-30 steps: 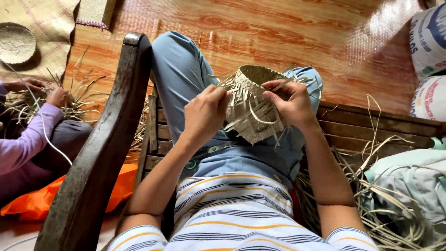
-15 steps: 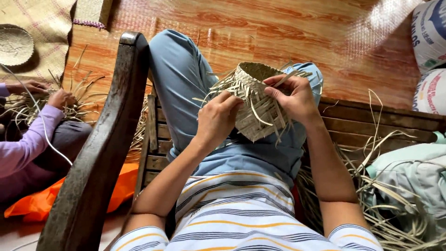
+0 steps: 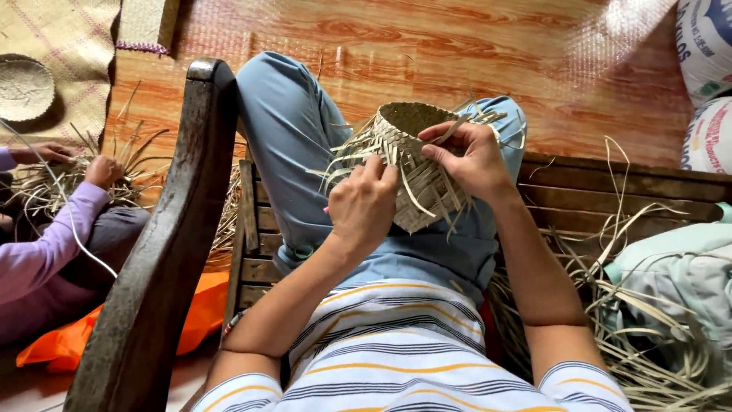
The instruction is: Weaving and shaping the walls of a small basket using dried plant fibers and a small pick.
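A small half-woven straw basket [image 3: 412, 164] rests over my lap, its open mouth facing away and loose strips sticking out around the rim. My left hand [image 3: 364, 202] grips the near left side of the basket, fingers curled on the weave. My right hand [image 3: 467, 159] holds the right side of the rim and pinches a loose straw strip [image 3: 450, 131] between thumb and fingers. My legs in light blue trousers lie under the basket.
A dark wooden chair arm [image 3: 164, 252] runs down on my left. Another person in a purple sleeve [image 3: 42, 252] handles straw at far left. Loose straw [image 3: 633, 336] and a pale cloth lie at right. White sacks [image 3: 705, 84] stand at top right, woven mats at top left.
My left hand has slid from above the basket's left rim down onto its near side. The basket has tilted slightly, and my right hand has shifted along the rim.
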